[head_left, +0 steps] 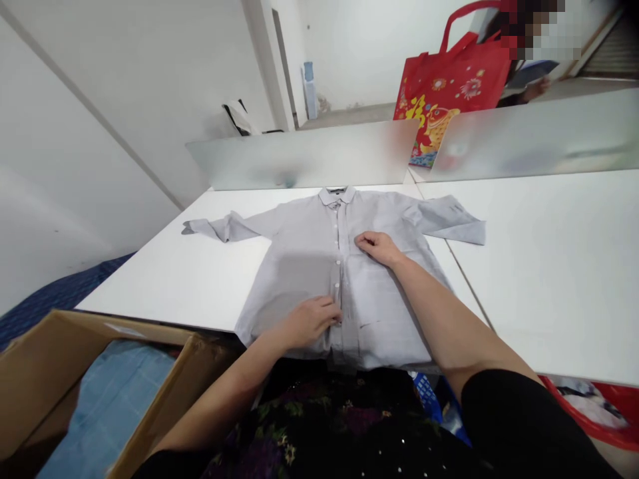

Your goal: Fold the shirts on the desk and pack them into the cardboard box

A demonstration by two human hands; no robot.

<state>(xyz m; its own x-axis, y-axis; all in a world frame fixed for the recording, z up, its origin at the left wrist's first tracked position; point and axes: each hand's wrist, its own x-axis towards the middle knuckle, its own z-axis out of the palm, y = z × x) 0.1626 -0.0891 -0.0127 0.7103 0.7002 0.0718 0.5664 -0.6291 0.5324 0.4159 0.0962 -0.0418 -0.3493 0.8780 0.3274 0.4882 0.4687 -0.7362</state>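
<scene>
A light grey button-up shirt (304,266) lies front up on the white table, its collar at the far side and its sleeves stretched out to both sides. Down its middle runs the placket with several small white buttons. At the lower part of the placket, my left hand (310,322) has its fingers closed on the shirt's edge. Higher up, my right hand (380,249) rests on the right front panel beside the placket, fingers curled together; whatever may be between its fingertips is hidden.
White tabletop (549,279) extends both ways, with frosted dividers (309,156) along its back. Behind them are a red bag (459,80) and a partly visible person. A cardboard box (187,372) holding blue cloth stands at lower left; a red container (624,406) is at lower right.
</scene>
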